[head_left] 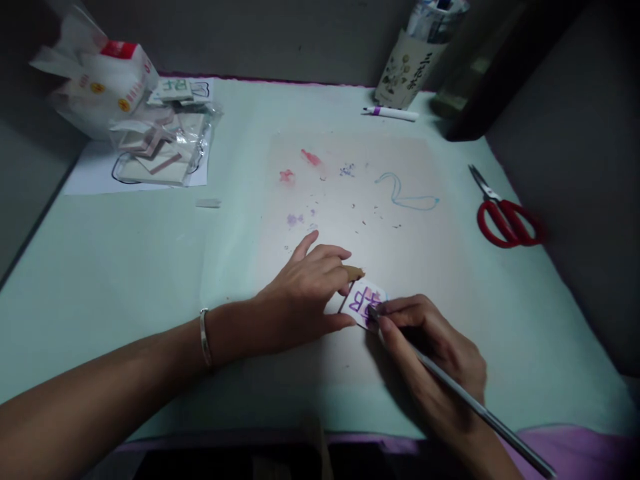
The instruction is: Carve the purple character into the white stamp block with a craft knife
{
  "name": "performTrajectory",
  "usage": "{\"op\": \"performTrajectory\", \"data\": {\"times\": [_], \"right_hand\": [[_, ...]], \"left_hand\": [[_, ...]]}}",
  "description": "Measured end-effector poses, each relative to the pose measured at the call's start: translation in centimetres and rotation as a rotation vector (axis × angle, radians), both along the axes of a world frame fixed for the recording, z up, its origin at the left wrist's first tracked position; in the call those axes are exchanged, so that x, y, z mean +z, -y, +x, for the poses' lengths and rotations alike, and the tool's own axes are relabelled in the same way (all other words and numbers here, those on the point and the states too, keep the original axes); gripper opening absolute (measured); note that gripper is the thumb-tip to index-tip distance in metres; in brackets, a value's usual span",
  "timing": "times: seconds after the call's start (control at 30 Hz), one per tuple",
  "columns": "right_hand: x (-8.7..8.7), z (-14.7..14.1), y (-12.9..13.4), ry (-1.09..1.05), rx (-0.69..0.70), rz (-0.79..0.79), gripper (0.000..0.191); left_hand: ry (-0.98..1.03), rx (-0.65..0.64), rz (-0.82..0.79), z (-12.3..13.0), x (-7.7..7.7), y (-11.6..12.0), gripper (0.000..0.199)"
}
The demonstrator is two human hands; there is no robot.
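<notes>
Squarely, the purple-marked block lies between both hands.

White block with purple marks, a slim metallic tool at its face
Left of the block, the left hand holds its edge; right of it, the right hand grips the tool. Beyond the block lie a marker and, rightward, red-handled scissors.

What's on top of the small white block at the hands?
The block carries purple lines and pink patches on top. The metal tool and right hand cover part of its right side; any marks there can't be seen.
</notes>
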State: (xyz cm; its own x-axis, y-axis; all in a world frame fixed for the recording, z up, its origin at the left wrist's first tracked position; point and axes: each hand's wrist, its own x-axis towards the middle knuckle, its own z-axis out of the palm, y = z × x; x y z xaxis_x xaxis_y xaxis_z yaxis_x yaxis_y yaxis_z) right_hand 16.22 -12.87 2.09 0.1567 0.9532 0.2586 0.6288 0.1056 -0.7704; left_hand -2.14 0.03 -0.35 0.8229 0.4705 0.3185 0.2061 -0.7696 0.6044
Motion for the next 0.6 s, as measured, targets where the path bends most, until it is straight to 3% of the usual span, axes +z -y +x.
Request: {"op": "performTrajectory", "data": {"times": [0.6], "right_hand": [[-0.23, -0.22, -0.03, -0.003, 0.034, 0.046, 0.016]], "left_hand": [[0.019, 0.009, 0.002, 0.00, -0.22, 0.09, 0.050]]}}
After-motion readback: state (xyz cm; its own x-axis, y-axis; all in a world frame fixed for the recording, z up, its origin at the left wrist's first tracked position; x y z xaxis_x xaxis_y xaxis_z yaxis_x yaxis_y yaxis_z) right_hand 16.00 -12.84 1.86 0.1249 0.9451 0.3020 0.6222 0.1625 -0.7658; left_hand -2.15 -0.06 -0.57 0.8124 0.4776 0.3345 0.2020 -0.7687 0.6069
